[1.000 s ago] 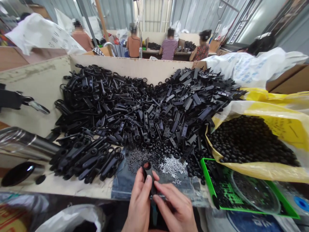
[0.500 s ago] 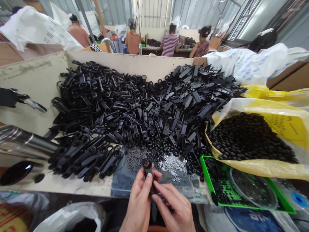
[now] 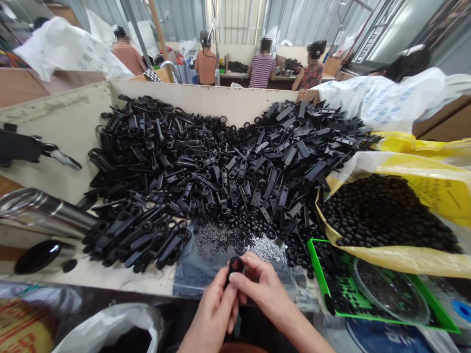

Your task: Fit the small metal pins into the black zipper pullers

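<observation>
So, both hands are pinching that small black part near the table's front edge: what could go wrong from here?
The black part is held only by fingertips of the left hand and right hand; a slip could drop it past the table edge.
The loose metal pins lie just beyond the hands; a brush might scatter them.
The heap of black parts slopes toward the pins and may slide over them.

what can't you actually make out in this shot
- Head view, black part: only its ring end shows; the left hand and right hand cover the rest.
- Head view, metal pins: too small to tell their form.
- Head view, green tray: the yellow bag overlaps its far side, and its contents are too blurred to identify.
</observation>
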`<action>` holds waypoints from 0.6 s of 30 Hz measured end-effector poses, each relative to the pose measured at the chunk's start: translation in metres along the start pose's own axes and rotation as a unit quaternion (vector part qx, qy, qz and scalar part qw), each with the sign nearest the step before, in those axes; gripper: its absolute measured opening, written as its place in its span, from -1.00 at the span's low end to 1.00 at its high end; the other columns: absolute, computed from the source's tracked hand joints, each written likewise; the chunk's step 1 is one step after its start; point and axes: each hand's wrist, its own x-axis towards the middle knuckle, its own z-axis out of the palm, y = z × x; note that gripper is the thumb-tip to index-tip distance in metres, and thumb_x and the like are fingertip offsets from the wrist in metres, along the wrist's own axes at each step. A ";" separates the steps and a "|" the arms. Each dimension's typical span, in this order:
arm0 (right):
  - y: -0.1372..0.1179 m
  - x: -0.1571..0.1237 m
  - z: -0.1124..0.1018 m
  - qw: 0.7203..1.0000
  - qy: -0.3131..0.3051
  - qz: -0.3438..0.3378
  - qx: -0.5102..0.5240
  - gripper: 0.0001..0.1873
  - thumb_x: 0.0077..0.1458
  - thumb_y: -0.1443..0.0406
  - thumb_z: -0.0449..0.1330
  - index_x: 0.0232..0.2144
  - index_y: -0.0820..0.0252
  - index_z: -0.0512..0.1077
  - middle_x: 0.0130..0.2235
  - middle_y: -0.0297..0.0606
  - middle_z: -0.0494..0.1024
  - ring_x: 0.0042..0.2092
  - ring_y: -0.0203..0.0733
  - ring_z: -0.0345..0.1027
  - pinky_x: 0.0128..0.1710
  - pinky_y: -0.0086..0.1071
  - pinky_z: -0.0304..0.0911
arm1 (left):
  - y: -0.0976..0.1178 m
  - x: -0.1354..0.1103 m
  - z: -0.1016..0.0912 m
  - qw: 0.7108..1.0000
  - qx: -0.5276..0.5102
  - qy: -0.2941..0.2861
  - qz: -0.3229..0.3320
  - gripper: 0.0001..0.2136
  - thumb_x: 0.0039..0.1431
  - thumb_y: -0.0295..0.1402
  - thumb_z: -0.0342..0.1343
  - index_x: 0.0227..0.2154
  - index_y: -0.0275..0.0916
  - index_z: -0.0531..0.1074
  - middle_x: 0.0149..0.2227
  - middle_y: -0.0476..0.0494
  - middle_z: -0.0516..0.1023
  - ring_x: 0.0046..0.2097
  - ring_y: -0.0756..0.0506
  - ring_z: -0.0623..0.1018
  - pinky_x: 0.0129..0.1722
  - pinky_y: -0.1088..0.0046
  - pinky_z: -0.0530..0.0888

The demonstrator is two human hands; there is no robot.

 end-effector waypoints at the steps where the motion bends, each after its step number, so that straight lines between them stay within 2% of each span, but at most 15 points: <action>1: -0.001 0.004 0.001 0.999 -0.041 0.010 0.027 -0.62 0.11 0.00 0.35 -0.34 0.21 0.51 -0.40 -0.44 0.38 -0.57 -0.40 0.28 -0.57 -0.50 0.15 | 0.000 -0.004 -0.004 1.000 0.014 -0.014 0.001 -0.52 0.22 0.00 0.20 0.08 -0.21 0.50 -0.53 0.03 0.45 -0.64 0.10 0.31 -0.64 0.62 0.28; 3: 0.000 0.010 0.004 0.995 -0.091 0.003 0.034 -0.61 0.14 -0.01 0.33 -0.39 0.22 0.47 -0.40 -0.45 0.34 -0.57 -0.43 0.27 -0.57 -0.50 0.09 | -0.001 -0.013 -0.011 0.999 0.034 -0.009 0.009 -0.50 0.22 -0.02 0.20 0.13 -0.17 0.49 -0.48 -0.04 0.53 -0.61 0.04 0.42 -0.55 0.52 0.41; 5: 0.001 0.013 0.009 0.994 -0.108 -0.019 -0.001 -0.65 0.19 0.04 0.31 -0.39 0.21 0.47 -0.39 -0.45 0.34 -0.54 -0.42 0.28 -0.55 -0.50 0.10 | -0.003 -0.020 -0.016 0.996 0.068 0.046 0.041 -0.55 0.19 -0.06 0.22 0.08 -0.14 0.54 -0.47 -0.09 0.57 -0.55 -0.05 0.48 -0.42 0.43 0.49; 8: 0.005 0.013 0.020 0.991 -0.082 -0.061 -0.081 -0.70 0.24 0.11 0.25 -0.43 0.19 0.45 -0.41 -0.43 0.34 -0.49 -0.36 0.27 -0.51 -0.49 0.16 | -0.006 -0.024 -0.017 0.980 0.099 0.147 0.087 -0.66 0.10 -0.13 0.31 -0.07 -0.08 0.62 -0.49 -0.12 0.58 -0.38 -0.17 0.53 -0.27 0.37 0.53; 9: 0.006 0.012 0.023 0.989 -0.065 -0.081 -0.108 -0.70 0.25 0.13 0.24 -0.45 0.18 0.44 -0.41 -0.41 0.34 -0.46 -0.34 0.28 -0.50 -0.48 0.18 | -0.006 -0.023 -0.016 0.979 0.093 0.159 0.087 -0.67 0.09 -0.14 0.32 -0.08 -0.07 0.63 -0.46 -0.14 0.60 -0.34 -0.20 0.55 -0.25 0.36 0.54; 12: 0.008 0.006 0.026 0.973 -0.006 -0.157 -0.168 -0.75 0.28 0.17 0.21 -0.42 0.15 0.48 -0.37 -0.32 0.43 -0.38 -0.24 0.36 -0.42 -0.45 0.29 | 0.002 -0.016 -0.018 0.990 0.042 0.110 0.074 -0.69 0.12 -0.13 0.30 -0.10 -0.09 0.65 -0.30 -0.21 0.67 -0.25 -0.23 0.60 -0.23 0.34 0.56; 15: 0.012 0.000 0.018 0.953 0.052 -0.227 -0.191 -0.87 0.26 0.20 0.25 -0.28 0.10 0.55 -0.28 -0.23 0.54 -0.32 -0.17 0.47 -0.34 -0.44 0.40 | 0.019 -0.010 -0.026 0.994 0.017 0.042 0.104 -0.76 0.13 -0.13 0.29 -0.22 -0.12 0.70 -0.08 -0.30 0.66 -0.08 -0.29 0.61 -0.22 0.34 0.57; 16: 0.014 -0.001 0.014 0.948 0.062 -0.245 -0.195 -0.89 0.22 0.20 0.29 -0.26 0.08 0.57 -0.27 -0.20 0.57 -0.29 -0.13 0.50 -0.30 -0.43 0.43 | 0.023 -0.008 -0.029 0.992 0.039 0.027 0.119 -0.78 0.14 -0.14 0.28 -0.25 -0.13 0.71 -0.08 -0.32 0.66 -0.07 -0.30 0.61 -0.24 0.35 0.56; 18: 0.021 0.000 0.009 0.952 0.055 -0.241 -0.181 -0.87 0.15 0.16 0.35 -0.30 0.06 0.60 -0.32 -0.22 0.61 -0.33 -0.11 0.53 -0.36 -0.45 0.46 | 0.027 -0.006 -0.033 0.981 0.121 0.008 0.153 -0.79 0.17 -0.17 0.25 -0.26 -0.13 0.72 -0.21 -0.31 0.68 -0.19 -0.27 0.62 -0.28 0.34 0.53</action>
